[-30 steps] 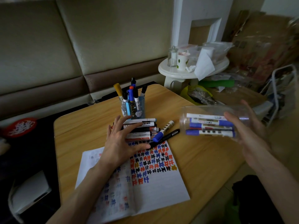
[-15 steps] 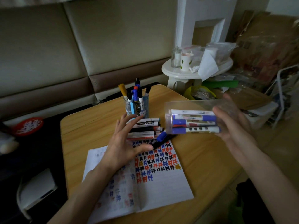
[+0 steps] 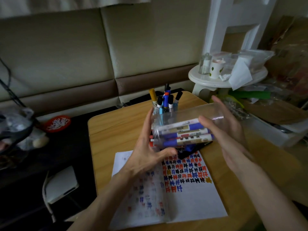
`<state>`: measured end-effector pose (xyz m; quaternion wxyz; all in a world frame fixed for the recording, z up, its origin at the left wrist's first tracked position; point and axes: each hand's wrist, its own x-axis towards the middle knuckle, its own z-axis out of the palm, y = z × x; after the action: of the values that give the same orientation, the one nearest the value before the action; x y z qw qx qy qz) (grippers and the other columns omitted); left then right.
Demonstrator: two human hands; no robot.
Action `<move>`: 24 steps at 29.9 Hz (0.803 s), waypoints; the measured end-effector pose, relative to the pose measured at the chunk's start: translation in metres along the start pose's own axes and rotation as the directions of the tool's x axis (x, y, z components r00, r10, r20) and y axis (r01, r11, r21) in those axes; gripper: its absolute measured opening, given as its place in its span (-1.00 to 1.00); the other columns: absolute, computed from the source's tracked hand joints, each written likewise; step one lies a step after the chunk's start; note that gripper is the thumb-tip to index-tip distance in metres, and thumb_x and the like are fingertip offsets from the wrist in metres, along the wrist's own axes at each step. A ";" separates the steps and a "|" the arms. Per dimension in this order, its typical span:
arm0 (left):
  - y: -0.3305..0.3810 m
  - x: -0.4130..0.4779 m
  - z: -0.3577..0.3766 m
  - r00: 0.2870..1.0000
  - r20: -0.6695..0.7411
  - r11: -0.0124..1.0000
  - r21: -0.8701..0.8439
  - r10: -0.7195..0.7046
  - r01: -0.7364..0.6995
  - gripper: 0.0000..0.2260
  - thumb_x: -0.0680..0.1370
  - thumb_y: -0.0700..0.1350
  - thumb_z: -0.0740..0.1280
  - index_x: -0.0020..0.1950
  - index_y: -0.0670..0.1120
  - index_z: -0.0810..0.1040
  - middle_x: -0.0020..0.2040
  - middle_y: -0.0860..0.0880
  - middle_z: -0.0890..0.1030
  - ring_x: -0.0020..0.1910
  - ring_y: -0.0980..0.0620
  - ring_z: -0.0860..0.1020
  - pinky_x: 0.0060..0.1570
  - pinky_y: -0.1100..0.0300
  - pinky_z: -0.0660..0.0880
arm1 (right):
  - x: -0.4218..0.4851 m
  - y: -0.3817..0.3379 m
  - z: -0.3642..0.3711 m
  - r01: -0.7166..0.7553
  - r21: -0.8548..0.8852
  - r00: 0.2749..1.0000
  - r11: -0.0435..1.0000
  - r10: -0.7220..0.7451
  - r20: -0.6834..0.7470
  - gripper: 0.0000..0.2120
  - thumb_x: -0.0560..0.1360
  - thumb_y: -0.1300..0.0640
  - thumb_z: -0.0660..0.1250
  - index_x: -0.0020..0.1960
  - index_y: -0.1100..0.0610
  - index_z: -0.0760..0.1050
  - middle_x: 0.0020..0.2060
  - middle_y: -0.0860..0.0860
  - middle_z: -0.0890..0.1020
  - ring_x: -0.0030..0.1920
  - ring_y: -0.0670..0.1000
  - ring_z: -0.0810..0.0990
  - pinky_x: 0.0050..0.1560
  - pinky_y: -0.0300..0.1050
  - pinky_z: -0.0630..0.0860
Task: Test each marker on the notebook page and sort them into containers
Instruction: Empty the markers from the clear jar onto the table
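Clear jar [image 3: 191, 116] on its side, held in the air over the table [image 3: 113, 130]. 3 blue markers [image 3: 186, 135] lie lengthwise inside it. Right hand [image 3: 228, 134] grasps the base end, thumb in front, fingers wrapped behind. Left hand [image 3: 146, 150] flat against the jar's mouth, fingers straight, thumb spread below, grasping nothing. Notebook [image 3: 183, 197] lies open below, its page covered in red, blue and black marks. Loose pens [image 3: 200, 146] partly hidden under the jar. Cup [image 3: 166, 105] of upright pens stands just behind the jar.
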<state>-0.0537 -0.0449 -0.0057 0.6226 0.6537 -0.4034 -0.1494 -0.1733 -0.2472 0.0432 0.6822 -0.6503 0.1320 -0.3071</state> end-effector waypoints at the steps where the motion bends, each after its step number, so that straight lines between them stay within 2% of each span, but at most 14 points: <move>1: -0.003 0.000 -0.002 1.000 0.007 1.000 0.001 -0.019 0.019 0.17 0.25 0.17 0.64 0.62 0.31 -0.10 0.48 0.42 0.26 0.43 0.15 0.46 0.28 0.07 0.55 | 0.001 0.001 0.001 -0.003 0.002 1.000 1.000 0.003 -0.009 -0.25 0.35 0.00 0.56 0.46 -0.35 0.40 0.06 -0.35 0.63 0.03 -0.15 0.73 -0.03 -0.03 0.69; 3: -0.009 0.001 -0.005 0.999 0.024 0.998 0.035 -0.048 0.047 0.19 0.30 -0.02 0.64 0.63 0.25 -0.16 0.30 0.60 0.33 0.36 0.32 0.46 0.20 0.26 0.54 | 0.003 0.005 0.001 -0.002 0.005 1.000 1.000 0.002 -0.022 -0.28 0.35 0.02 0.56 0.44 -0.35 0.42 0.08 -0.44 0.54 -0.01 -0.23 0.72 -0.12 -0.15 0.68; 4: -0.014 0.002 -0.006 0.998 0.022 0.997 0.061 -0.057 0.055 0.19 0.32 -0.11 0.63 0.63 0.23 -0.18 0.28 0.58 0.37 0.34 0.35 0.47 0.17 0.32 0.53 | 0.004 0.006 0.002 -0.005 0.010 1.000 1.000 0.005 -0.022 -0.28 0.36 0.04 0.56 0.43 -0.35 0.43 0.09 -0.46 0.53 -0.03 -0.26 0.71 -0.16 -0.20 0.67; 5: -0.018 0.002 -0.008 0.998 0.019 0.994 0.087 -0.065 0.063 0.19 0.34 -0.15 0.63 0.63 0.23 -0.19 0.31 0.49 0.41 0.34 0.33 0.48 0.17 0.31 0.54 | 0.005 0.007 0.001 -0.012 0.012 1.000 1.000 0.012 -0.023 -0.28 0.35 0.04 0.56 0.43 -0.35 0.43 0.12 -0.44 0.52 -0.03 -0.27 0.71 -0.17 -0.21 0.67; 7: -0.024 0.003 -0.010 0.998 0.002 0.988 0.137 -0.070 0.069 0.20 0.31 -0.04 0.67 0.62 0.30 -0.16 0.42 0.24 0.43 0.39 0.19 0.48 0.26 0.12 0.56 | 0.005 0.009 -0.001 -0.015 -0.005 0.999 1.000 0.014 -0.030 -0.25 0.33 0.01 0.56 0.44 -0.35 0.42 0.21 -0.35 0.49 -0.01 -0.28 0.69 -0.15 -0.22 0.67; 9: -0.027 0.004 -0.011 0.997 -0.018 0.978 0.193 -0.072 0.074 0.17 0.26 0.15 0.66 0.60 0.37 -0.10 0.52 0.09 0.36 0.46 0.10 0.43 0.34 -0.09 0.52 | 0.006 0.011 -0.003 -0.021 -0.020 0.999 1.000 0.020 -0.026 -0.26 0.32 -0.03 0.57 0.42 -0.39 0.42 0.37 -0.22 0.49 0.14 -0.15 0.69 -0.04 -0.06 0.69; 11: -0.028 0.005 -0.011 0.997 -0.027 0.968 0.240 -0.074 0.078 0.13 0.25 0.23 0.64 0.59 0.39 -0.05 0.53 0.06 0.36 0.48 0.05 0.40 0.36 -0.15 0.48 | 0.007 0.012 -0.008 -0.029 -0.035 0.999 0.999 0.027 -0.047 -0.26 0.29 -0.09 0.59 0.40 -0.42 0.43 0.49 -0.09 0.43 0.27 0.02 0.64 0.08 0.12 0.68; 12: -0.030 0.005 -0.011 0.997 -0.031 0.965 0.253 -0.071 0.077 0.11 0.25 0.25 0.62 0.59 0.39 -0.03 0.51 0.06 0.37 0.47 0.04 0.41 0.36 -0.17 0.48 | 0.008 0.013 -0.009 -0.030 -0.036 0.998 0.999 0.029 -0.051 -0.25 0.27 -0.12 0.61 0.39 -0.43 0.43 0.49 -0.06 0.43 0.29 0.05 0.62 0.12 0.17 0.66; 16: -0.033 0.006 -0.008 0.996 -0.039 0.956 0.281 -0.078 0.085 0.02 0.26 0.31 0.57 0.59 0.38 0.05 0.51 0.06 0.37 0.46 0.02 0.42 0.33 -0.18 0.51 | 0.010 0.013 -0.013 -0.012 -0.047 0.998 0.999 0.009 -0.055 -0.22 0.23 -0.19 0.66 0.39 -0.42 0.44 0.50 -0.15 0.41 0.37 -0.01 0.54 0.29 0.23 0.57; 19: -0.036 0.005 -0.006 0.996 -0.046 0.927 0.364 -0.080 0.091 -0.10 0.37 0.27 0.53 0.60 0.27 0.13 0.54 0.07 0.33 0.50 -0.01 0.39 0.37 -0.19 0.47 | 0.010 0.013 -0.016 -0.013 -0.090 0.999 0.996 0.010 -0.036 -0.20 0.17 -0.28 0.63 0.35 -0.48 0.43 0.50 -0.21 0.39 0.43 0.04 0.47 0.37 0.31 0.48; 22: -0.040 0.003 -0.008 0.998 -0.043 0.880 0.469 -0.054 0.067 -0.30 0.52 0.08 0.44 0.60 0.18 0.20 0.60 0.08 0.23 0.57 -0.03 0.28 0.41 -0.21 0.42 | 0.010 0.012 -0.020 -0.010 -0.108 0.999 0.994 0.006 -0.040 -0.15 0.09 -0.40 0.62 0.35 -0.50 0.43 0.51 -0.18 0.40 0.48 0.06 0.42 0.41 0.32 0.43; 24: -0.039 0.001 -0.009 0.999 -0.031 0.860 0.509 -0.025 0.037 -0.35 0.56 0.01 0.42 0.59 0.18 0.22 0.58 0.23 0.19 0.60 0.00 0.20 0.45 -0.20 0.38 | 0.011 0.012 -0.023 -0.004 -0.111 0.999 0.994 0.000 -0.034 -0.11 0.05 -0.42 0.63 0.35 -0.49 0.43 0.50 -0.17 0.42 0.48 0.06 0.42 0.42 0.31 0.42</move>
<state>-0.0337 -0.0428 -0.0400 0.4299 0.8032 -0.4105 -0.0396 -0.1747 -0.2728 0.0317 0.6430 -0.6819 0.1610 -0.3094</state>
